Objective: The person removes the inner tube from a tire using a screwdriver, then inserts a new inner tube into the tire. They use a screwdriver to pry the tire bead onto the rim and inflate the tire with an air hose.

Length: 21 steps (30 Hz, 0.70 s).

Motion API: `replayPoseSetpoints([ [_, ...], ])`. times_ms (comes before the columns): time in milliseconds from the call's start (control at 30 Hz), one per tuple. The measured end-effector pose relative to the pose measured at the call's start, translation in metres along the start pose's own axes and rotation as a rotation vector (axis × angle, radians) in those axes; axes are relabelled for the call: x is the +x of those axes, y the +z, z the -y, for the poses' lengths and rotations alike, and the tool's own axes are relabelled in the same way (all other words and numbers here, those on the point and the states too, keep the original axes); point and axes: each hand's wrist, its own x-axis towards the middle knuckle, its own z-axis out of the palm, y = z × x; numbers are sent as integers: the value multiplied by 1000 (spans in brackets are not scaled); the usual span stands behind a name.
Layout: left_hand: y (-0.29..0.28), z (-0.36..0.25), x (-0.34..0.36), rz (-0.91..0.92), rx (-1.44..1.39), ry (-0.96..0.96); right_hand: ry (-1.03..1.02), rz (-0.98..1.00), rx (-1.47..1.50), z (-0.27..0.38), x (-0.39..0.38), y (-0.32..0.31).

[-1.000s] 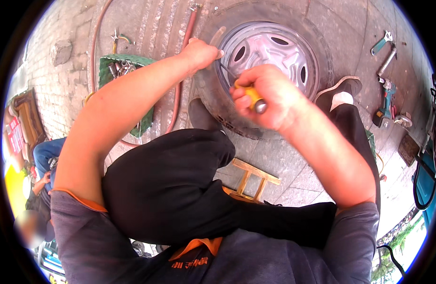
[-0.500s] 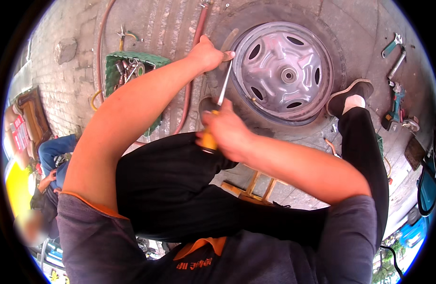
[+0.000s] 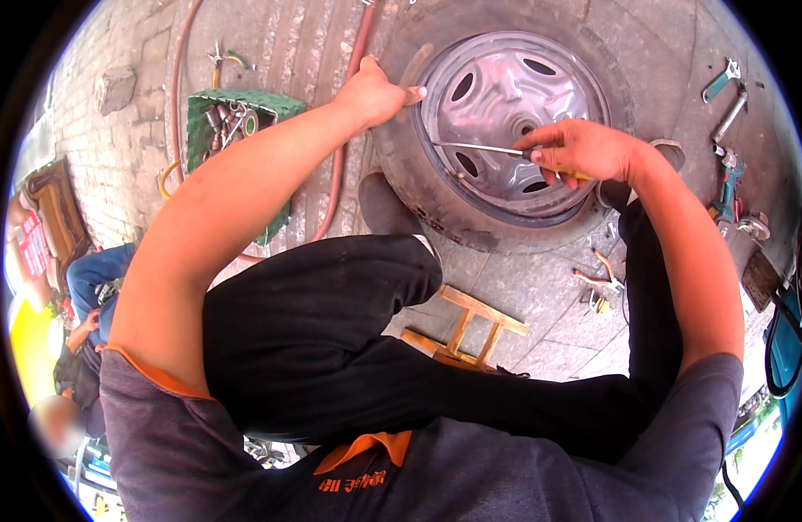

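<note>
A tyre (image 3: 436,222) with a silver steel wheel rim (image 3: 497,96) lies flat on the ground ahead of me. My right hand (image 3: 588,152) is closed around a screwdriver (image 3: 488,149) with a yellow handle, above the rim. Its metal shaft points left, and the tip meets the rim's left edge. On the tyre's left side rests my left hand (image 3: 379,94), one digit stretched toward the rim edge. The other fingers curl out of sight, so what they grip is hidden. Beside this hand, a tan streak (image 3: 414,65) shows on the tyre; whether it is a tool is unclear.
A green basket (image 3: 288,106) of tools and a red hose (image 3: 336,187) are on the left. Pliers (image 3: 603,277) and a wooden frame (image 3: 484,317) lie nearer. An adjustable wrench (image 3: 720,83) and a power tool (image 3: 727,187) lie right. Another person (image 3: 101,278) sits far left.
My right hand has swung up and right with the screwdriver, from beside my knee to over the rim. The shaft now lies nearly level. My left hand stays almost in place.
</note>
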Motion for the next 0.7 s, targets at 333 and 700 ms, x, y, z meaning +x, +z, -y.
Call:
replayPoseSetpoints([
  [333, 4, 4, 1, 6, -41, 17, 112, 87, 137, 20, 11, -10],
  [700, 5, 7, -6, -51, -40, 37, 286, -146, 1014, 114, -14, 113],
])
